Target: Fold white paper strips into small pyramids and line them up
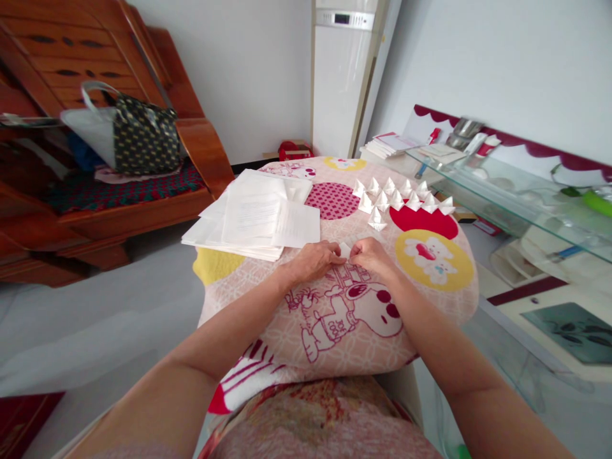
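A small piece of folded white paper (345,250) is held between my two hands over the round table with its patterned pink cloth (382,357). My left hand (318,260) pinches its left side, the fingers closed. On the right side my right hand (370,254) grips it with bent fingers. Just beyond my hands stand several folded white paper boats (377,219), set out in rows. To the left of my hands lies a stack of white paper sheets (253,213), the top ones bearing faint print.
A glass shelf unit (526,197) with papers, cups and metal tins borders the table on the right. On the left, a wooden bench (201,153) holds a dark patterned bag (143,137). Behind the table stands a white air conditioner (340,83).
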Demonstrator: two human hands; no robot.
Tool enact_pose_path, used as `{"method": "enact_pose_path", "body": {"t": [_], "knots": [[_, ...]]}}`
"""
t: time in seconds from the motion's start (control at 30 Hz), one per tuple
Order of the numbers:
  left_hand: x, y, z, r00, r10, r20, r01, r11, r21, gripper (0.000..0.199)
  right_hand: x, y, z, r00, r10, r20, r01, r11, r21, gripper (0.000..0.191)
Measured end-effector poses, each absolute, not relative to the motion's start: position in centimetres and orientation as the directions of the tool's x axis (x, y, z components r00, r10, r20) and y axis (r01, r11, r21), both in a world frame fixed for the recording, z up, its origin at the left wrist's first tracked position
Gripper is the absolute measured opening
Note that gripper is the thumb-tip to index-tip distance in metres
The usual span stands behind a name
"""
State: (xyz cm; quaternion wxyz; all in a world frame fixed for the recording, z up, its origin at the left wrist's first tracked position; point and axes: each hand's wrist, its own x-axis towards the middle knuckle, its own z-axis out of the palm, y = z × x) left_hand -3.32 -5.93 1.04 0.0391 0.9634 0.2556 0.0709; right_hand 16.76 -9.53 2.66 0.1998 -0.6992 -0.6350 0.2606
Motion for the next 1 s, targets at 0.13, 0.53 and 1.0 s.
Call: {"method": "enact_pose_path", "body": {"t": [0.13, 0.53, 1.0], "knots": [[-3.3, -5.9, 0.9, 0.859, 0.494, 0.13, 0.481, -0.868, 0.119, 0.035, 17.4, -10.1, 2.6, 0.046, 0.996, -0.079, 0.812, -0.084, -0.577, 0.01], [-3.2, -5.9, 1.0, 0.861, 0.49, 0.135, 0.48, -0.871, 0.104, 0.034, 20.4, -11.5, 3.8, 0.163, 0.986, -0.041, 0.804, -0.156, -0.574, 0.013], [-2.1, -6.1, 1.3, 0.646, 0.75, 0.142, 0.648, -0.637, 0.418, 0.022, 16.6, -9.3, 2.1, 0.032, 0.991, -0.131, 0.705, -0.116, -0.7, 0.011]]}}
